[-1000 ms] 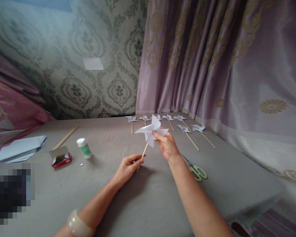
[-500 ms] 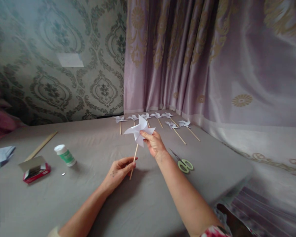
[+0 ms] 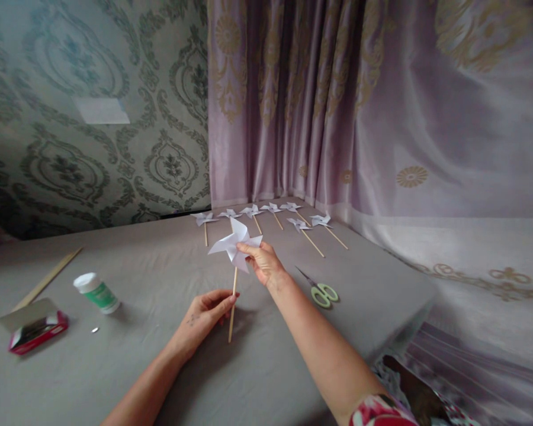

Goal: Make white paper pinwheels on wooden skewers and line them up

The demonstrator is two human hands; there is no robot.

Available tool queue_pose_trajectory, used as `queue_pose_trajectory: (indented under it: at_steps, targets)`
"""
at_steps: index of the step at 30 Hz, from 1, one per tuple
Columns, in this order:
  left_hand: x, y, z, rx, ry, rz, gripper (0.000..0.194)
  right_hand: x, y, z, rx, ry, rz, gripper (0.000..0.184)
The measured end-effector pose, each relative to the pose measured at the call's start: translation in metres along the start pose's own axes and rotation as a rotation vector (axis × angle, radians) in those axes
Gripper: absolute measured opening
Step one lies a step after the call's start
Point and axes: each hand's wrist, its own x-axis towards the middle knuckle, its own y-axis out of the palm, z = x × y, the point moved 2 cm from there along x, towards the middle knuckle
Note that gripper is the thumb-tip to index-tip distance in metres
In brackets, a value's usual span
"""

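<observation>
A white paper pinwheel [image 3: 231, 245] on a thin wooden stick stands nearly upright above the table, between my two hands. My left hand [image 3: 211, 312] pinches the stick around its middle, with the stick's lower end poking out below the fingers. Up at the paper blades, my right hand [image 3: 262, 260] grips the pinwheel near its centre, thumb on the front. The fingers behind the paper are partly hidden. To the right of my right forearm lie scissors [image 3: 322, 291] with pale green handles.
Several finished-looking pinwheels [image 3: 273, 208] lie along the back of the grey-covered table [image 3: 137, 378]. At left are a white-and-green glue stick [image 3: 98, 294], an open red box [image 3: 38, 334], a small shiny piece [image 3: 95, 329] and a wooden ruler [image 3: 48, 278]. Curtains [image 3: 284, 106] hang behind.
The view has turned slightly right, so the scene sits further left. Both hands keep hold of the pinwheel; its stick is more upright, with the left hand higher along it.
</observation>
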Motion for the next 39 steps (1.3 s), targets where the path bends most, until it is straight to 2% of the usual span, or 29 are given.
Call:
queue_pose_trajectory:
  at_steps: [6, 10, 12, 14, 16, 19, 21, 23, 26, 29, 33, 35, 39]
  targets:
    - [0.005, 0.000, 0.003, -0.036, 0.012, 0.020, 0.047, 0.002, -0.003, -0.006, -0.011, 0.049, 0.021, 0.039]
    - [0.005, 0.000, 0.001, -0.082, 0.028, 0.015, 0.044, 0.001, -0.001, -0.004, -0.064, 0.118, 0.150, 0.045]
    - [0.004, -0.001, 0.000, -0.118, 0.031, 0.001, 0.043, 0.000, -0.002, 0.002, -0.176, 0.116, 0.178, 0.042]
    - [0.004, -0.002, 0.000, -0.165, 0.041, -0.016, 0.041, -0.003, -0.010, 0.010, -0.458, 0.068, 0.120, 0.038]
    - [0.006, -0.004, 0.002, -0.223, 0.056, -0.039, 0.040, -0.007, -0.028, 0.021, -0.910, -0.044, -0.033, 0.034]
    - [0.009, -0.008, 0.008, -0.317, 0.058, -0.095, 0.040, -0.021, -0.068, 0.038, -1.123, -0.106, -0.170, 0.017]
    - [0.011, -0.010, 0.012, -0.364, 0.046, -0.128, 0.041, -0.034, -0.098, 0.049, -1.266, -0.131, -0.238, 0.013]
    - [0.013, -0.010, 0.014, -0.390, 0.034, -0.145, 0.042, -0.045, -0.123, 0.056, -1.666, -0.108, -0.241, 0.016]
    - [0.013, -0.010, 0.014, -0.407, 0.021, -0.152, 0.043, -0.056, -0.142, 0.059, -1.894, -0.067, -0.152, 0.020]
    - [0.012, -0.011, 0.012, -0.418, 0.025, -0.160, 0.043, -0.056, -0.142, 0.059, -1.905, -0.056, -0.121, 0.019]
    - [0.011, -0.014, 0.011, -0.458, 0.039, -0.180, 0.043, -0.053, -0.128, 0.053, -1.856, -0.068, -0.071, 0.017]
    - [0.011, -0.016, 0.011, -0.477, 0.044, -0.192, 0.045, -0.057, -0.114, 0.045, -1.795, -0.075, 0.015, 0.017]
    - [0.012, -0.016, 0.010, -0.487, 0.052, -0.216, 0.046, -0.077, -0.074, 0.025, -1.623, -0.117, 0.287, 0.019]
